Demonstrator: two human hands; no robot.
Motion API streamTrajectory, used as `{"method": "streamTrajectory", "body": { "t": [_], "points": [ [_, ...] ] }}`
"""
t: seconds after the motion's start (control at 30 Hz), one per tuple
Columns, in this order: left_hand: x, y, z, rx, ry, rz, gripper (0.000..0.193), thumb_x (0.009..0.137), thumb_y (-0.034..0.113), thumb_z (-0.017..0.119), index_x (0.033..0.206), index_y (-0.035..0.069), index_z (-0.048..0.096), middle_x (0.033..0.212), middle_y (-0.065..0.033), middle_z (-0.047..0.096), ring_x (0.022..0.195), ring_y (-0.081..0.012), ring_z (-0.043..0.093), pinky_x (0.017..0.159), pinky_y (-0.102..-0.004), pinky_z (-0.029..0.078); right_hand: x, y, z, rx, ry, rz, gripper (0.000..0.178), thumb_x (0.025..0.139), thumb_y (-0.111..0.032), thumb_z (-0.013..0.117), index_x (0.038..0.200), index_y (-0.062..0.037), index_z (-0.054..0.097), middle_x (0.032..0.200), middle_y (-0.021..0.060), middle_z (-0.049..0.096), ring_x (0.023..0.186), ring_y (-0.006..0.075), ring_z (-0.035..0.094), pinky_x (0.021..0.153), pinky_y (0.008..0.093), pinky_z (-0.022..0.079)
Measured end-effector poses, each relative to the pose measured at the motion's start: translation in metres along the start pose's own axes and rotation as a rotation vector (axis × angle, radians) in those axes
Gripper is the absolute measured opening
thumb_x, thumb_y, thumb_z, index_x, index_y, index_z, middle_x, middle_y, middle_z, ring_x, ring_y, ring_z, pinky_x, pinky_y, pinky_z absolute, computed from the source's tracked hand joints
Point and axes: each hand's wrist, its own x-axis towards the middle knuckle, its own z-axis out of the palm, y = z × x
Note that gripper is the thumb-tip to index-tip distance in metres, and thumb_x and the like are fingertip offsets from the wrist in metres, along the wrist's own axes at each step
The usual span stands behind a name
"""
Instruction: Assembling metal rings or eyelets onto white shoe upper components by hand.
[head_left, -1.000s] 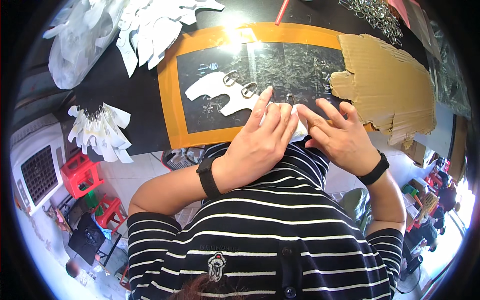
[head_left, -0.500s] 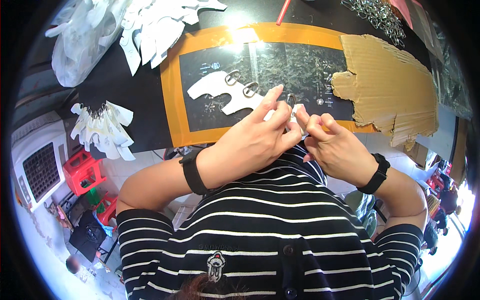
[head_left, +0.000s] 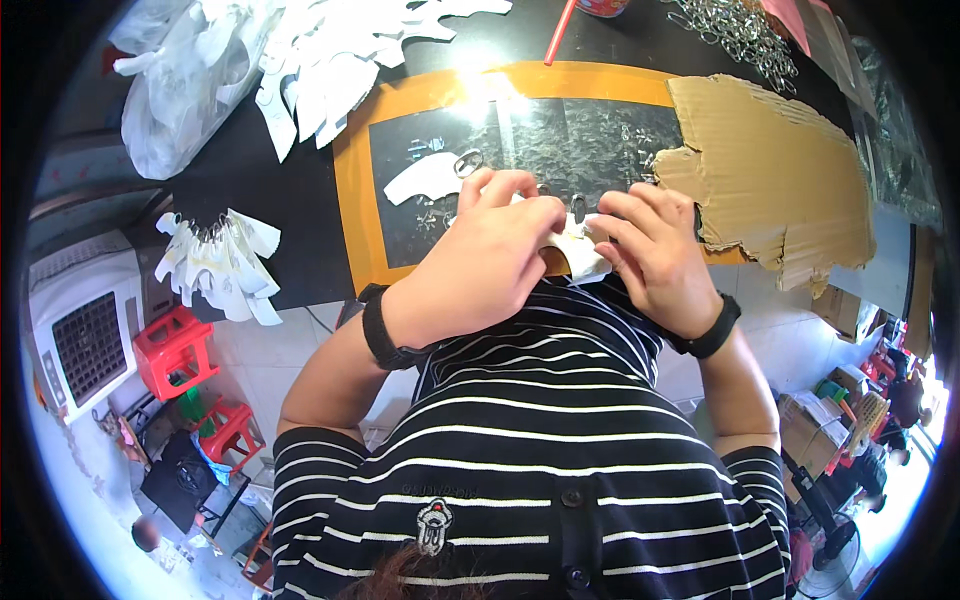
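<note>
A curvy white piece (head_left: 422,179) with metal buckles (head_left: 468,164) lies on the table (head_left: 265,205), partly beneath the curled left hand (head_left: 475,255), whose grip is hidden, and right-hand fingers (head_left: 632,232) pinch its right end.

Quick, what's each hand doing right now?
Left hand: curled at the white piece; its grip is hidden.
Right hand: closed, holding the white piece.

Cardboard (head_left: 780,180) blocks beside right hand (head_left: 655,245); way open over dark panel (head_left: 560,140).
</note>
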Motion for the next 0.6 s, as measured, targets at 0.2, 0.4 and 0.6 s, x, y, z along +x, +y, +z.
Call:
{"method": "streamTrajectory", "body": {
  "t": [0.2,0.4,0.6],
  "points": [
    [-0.015,-0.014,0.003,-0.567,0.074,-0.098,0.036,0.078,-0.008,0.050,0.110,0.005,0.057,0.132,-0.0110,0.061,0.133,-0.0319,0.045,0.110,-0.0418,0.033,-0.004,0.000,0.008,-0.040,0.020,0.018,0.023,0.084,-0.012,0.069,0.106,-0.0068,0.065,0.115,0.0061,0.061,0.117,0.0253,0.052,0.097,0.0413,0.033],
    [-0.019,-0.019,-0.007,-0.027,0.156,0.092,0.037,0.075,-0.012,0.054,0.108,0.004,0.059,0.138,-0.0139,0.056,0.139,-0.0374,0.040,0.113,-0.0475,0.030,0.000,0.000,0.011,-0.065,0.043,0.011,0.021,0.083,-0.011,0.069,0.103,-0.0073,0.064,0.115,0.0044,0.062,0.118,0.0244,0.053,0.097,0.0414,0.033],
    [-0.035,-0.016,-0.003,0.134,0.018,0.178,0.029,0.075,-0.006,0.063,0.103,0.003,0.061,0.138,-0.0112,0.057,0.137,-0.0356,0.044,0.111,-0.0533,0.034,-0.001,0.000,0.013,-0.040,0.052,0.033,0.020,0.084,-0.011,0.069,0.103,-0.0073,0.064,0.116,0.0043,0.063,0.120,0.0242,0.052,0.097,0.0412,0.033]
  ]
}}
